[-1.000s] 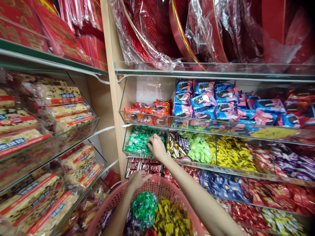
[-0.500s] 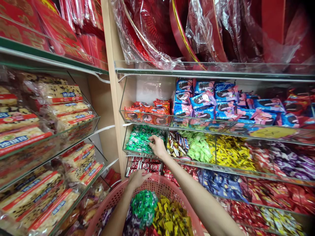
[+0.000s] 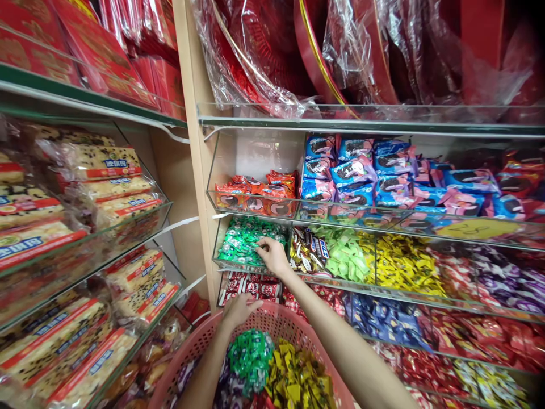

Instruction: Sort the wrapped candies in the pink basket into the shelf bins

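Observation:
My right hand (image 3: 272, 255) reaches over the glass-walled bin of green-wrapped candies (image 3: 238, 241). Its thumb and fingers are pinched at the candies' surface; whatever is between the fingertips is too small to make out. My left hand (image 3: 239, 309) lies at the far rim of a pink perforated plastic basket (image 3: 317, 335), closed over the edge with its fingers pointing right. Inside the basket are a heap of green-wrapped candies (image 3: 251, 360), a pile of yellow-wrapped candies (image 3: 298, 378) and some purple wrappers, partly hidden by my left forearm.
Right of the green bin lie brown-wrapped bars (image 3: 307, 250), pale green candies (image 3: 343, 253) and yellow candies (image 3: 409, 264). A glass shelf (image 3: 366, 122) runs above. Packaged cakes (image 3: 110, 162) fill the left shelves, beside a wooden upright (image 3: 198, 170).
My right hand has shifted very slightly left over the green candies, its fingertips still pinched. My left hand and the basket stay in place.

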### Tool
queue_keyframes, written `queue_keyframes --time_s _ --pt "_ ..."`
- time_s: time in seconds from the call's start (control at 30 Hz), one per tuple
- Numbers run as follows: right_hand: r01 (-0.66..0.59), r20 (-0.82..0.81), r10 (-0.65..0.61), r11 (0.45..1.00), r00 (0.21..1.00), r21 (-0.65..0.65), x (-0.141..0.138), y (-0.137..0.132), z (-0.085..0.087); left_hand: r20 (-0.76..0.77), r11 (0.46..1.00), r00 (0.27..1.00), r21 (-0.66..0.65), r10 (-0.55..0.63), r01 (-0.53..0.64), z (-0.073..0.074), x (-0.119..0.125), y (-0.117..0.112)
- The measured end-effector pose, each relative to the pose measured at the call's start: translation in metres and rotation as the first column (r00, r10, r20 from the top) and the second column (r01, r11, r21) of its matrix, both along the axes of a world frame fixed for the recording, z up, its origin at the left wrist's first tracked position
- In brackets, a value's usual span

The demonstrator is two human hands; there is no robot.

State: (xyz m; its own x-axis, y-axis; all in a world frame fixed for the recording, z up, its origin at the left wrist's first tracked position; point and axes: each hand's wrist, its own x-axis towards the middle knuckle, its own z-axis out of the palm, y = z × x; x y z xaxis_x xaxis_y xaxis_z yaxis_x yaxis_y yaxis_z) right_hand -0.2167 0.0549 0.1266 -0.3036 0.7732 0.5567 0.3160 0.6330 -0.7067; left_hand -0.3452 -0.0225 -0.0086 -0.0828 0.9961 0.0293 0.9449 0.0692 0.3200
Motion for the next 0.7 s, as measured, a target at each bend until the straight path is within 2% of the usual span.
queue_keyframes --time_s 0.4,0.57,0.7 --pt "-0.005 -0.095 0.000 0.999 0.995 -0.043 0.0010 -0.0081 0.0033 -0.004 1.000 1.000 0.003 -0.005 0.005 -0.0029 -0.0014 0.0017" --pt "0.026 -0.070 -0.025 1.000 0.997 0.016 0.0015 -0.0088 0.0030 0.008 1.000 1.000 -0.003 -0.002 0.002 -0.0063 -0.0027 0.0032" --pt "0.039 -0.147 -0.030 0.998 0.989 0.057 0.0019 -0.0071 0.0025 0.009 1.000 1.000 0.002 -0.004 0.004 -0.0083 -0.0040 0.0046"
